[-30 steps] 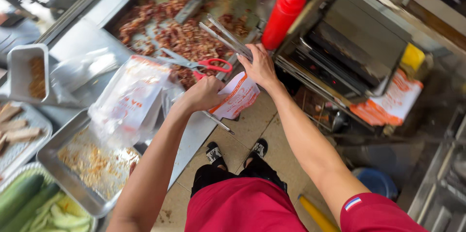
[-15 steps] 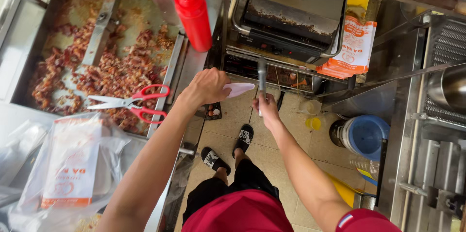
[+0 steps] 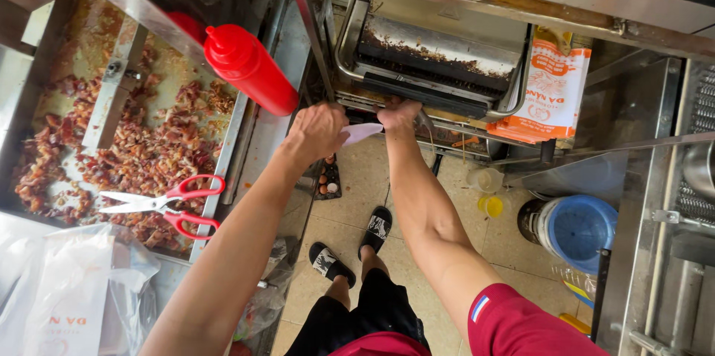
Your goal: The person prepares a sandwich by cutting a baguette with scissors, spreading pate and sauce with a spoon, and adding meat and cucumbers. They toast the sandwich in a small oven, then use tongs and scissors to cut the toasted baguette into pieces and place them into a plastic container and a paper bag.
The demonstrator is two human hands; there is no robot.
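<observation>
Two bare hands are in view: one left hand and one right hand. One small pale paper wrapper sits between them. There is one red squeeze bottle, one pair of red-handled scissors, and one metal tray of chopped browned meat. One metal press grill is open at the top. One orange and white paper bag hangs beside it. On the floor stand one blue-lidded bucket and two black sandals, one on each foot. One white printed plastic bag lies at the lower left.
</observation>
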